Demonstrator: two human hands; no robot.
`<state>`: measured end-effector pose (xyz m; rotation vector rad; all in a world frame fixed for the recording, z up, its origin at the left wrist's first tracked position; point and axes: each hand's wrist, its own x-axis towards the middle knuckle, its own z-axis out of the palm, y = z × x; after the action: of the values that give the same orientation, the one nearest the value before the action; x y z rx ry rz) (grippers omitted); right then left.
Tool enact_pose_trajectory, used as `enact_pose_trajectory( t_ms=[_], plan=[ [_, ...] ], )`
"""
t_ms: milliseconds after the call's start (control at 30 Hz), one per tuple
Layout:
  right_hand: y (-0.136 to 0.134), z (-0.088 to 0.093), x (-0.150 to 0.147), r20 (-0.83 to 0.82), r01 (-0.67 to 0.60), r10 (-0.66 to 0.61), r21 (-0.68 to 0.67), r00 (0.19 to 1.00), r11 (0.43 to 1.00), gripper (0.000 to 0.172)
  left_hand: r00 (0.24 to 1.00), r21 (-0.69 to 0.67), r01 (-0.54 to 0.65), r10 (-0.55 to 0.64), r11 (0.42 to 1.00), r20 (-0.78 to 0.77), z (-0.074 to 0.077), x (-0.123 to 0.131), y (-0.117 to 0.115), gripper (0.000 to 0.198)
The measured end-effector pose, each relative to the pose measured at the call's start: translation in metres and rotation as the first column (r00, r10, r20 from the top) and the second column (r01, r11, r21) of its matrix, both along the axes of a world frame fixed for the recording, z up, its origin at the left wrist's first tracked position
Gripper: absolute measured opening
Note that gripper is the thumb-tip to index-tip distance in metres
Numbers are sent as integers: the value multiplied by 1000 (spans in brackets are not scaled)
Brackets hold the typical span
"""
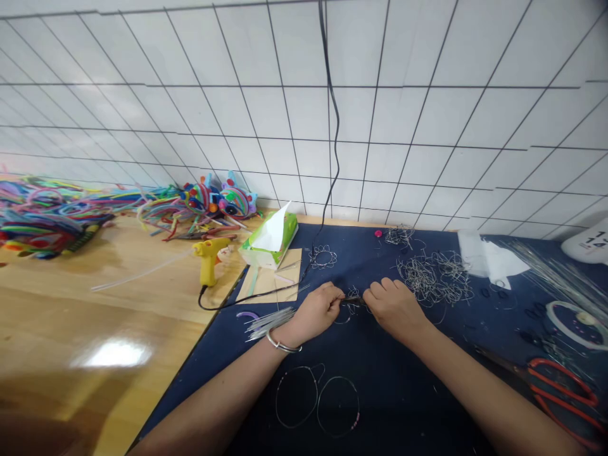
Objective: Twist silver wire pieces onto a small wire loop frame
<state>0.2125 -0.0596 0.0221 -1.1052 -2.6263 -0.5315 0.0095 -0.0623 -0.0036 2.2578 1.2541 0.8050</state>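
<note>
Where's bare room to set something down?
Largest: wooden table, left of the blue mat and in front of the yellow glue gun. Smaller: mat between the wire loops and the right forearm, bar some specks. Crowded: the mat's right side, with tangled wire and red-handled scissors; the table's back-left, with colourful strands.

Cannot make out the thin dark piece [352, 301] between the left hand [319, 309] and the right hand [395, 311], with both ends covered, nor tell wire from tool. Cannot see the inner ends of the straight silver-grey rods [266, 323] behind the left hand, nor count the tiny pink beads [356, 420] on a thin wire loop [340, 377]. Cannot follow past the edges the white rounded container with black numerals [586, 244], right, the blurred multicoloured fuzzy stems [42, 231], left, or the thin black cable [337, 126], top.
</note>
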Motion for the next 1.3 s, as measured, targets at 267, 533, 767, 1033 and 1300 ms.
enact_pose_trajectory(
  t_ms=[267, 533, 767, 1033, 1300],
  plan=[
    [1, -3, 1, -62, 83, -87, -66, 994, 994, 15, 984, -124, -60, 79, 990, 158, 5, -1, 0, 14],
    [1, -2, 0, -121, 83, -84, -15, 989, 996, 19, 967, -188, -17, 64, 982, 246, 10, -3, -1, 15],
    [1, 3, 2, -53, 42, -39, 63, 998, 997, 19, 981, -161, 53, -21, 985, 193, 16, -4, 0, 16],
    [5, 6, 6, 14, -54, 53, 126, 999, 991, 15, 980, -149, 162, -142, 975, 139, 20, -8, 5, 19],
    [14, 2, 14, -100, -8, 16, 84, 995, 996, 16, 968, -169, 215, -187, 962, 168, 20, -11, 6, 20]
  ],
)
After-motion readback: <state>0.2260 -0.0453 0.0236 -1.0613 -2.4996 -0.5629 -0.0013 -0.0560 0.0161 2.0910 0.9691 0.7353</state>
